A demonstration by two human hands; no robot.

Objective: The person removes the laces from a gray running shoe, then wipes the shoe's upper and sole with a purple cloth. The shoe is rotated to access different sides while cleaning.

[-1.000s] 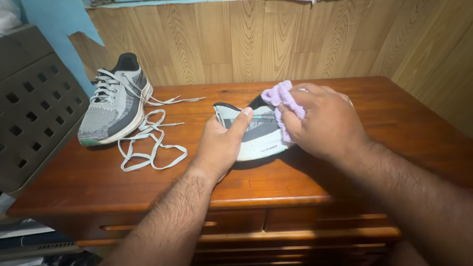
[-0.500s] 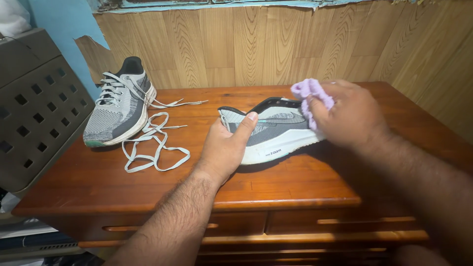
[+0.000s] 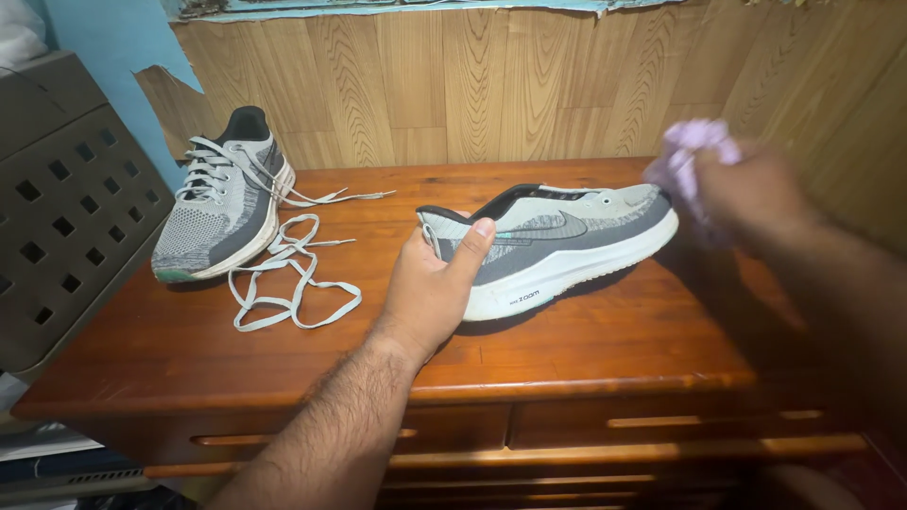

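Observation:
A grey and white running shoe without laces (image 3: 567, 236) lies on its side on the wooden dresser top (image 3: 586, 340), sole edge toward me. My left hand (image 3: 436, 283) grips its heel end, thumb up over the collar. To the right of the toe, lifted clear of the shoe, my right hand (image 3: 756, 194) is blurred and holds a bunched lilac cloth (image 3: 694, 151).
A second grey laced shoe (image 3: 222, 203) stands at the dresser's back left, with a loose pale lace (image 3: 288, 279) lying beside it. A dark perforated crate (image 3: 66, 208) sits to the left. Wood-grain wall panelling (image 3: 491, 85) runs behind. Drawer fronts (image 3: 567, 425) are below the front edge.
My right hand with the cloth has slid from the shoe's middle toward the toe and off it to the right. The left hand has kept its hold on the heel.

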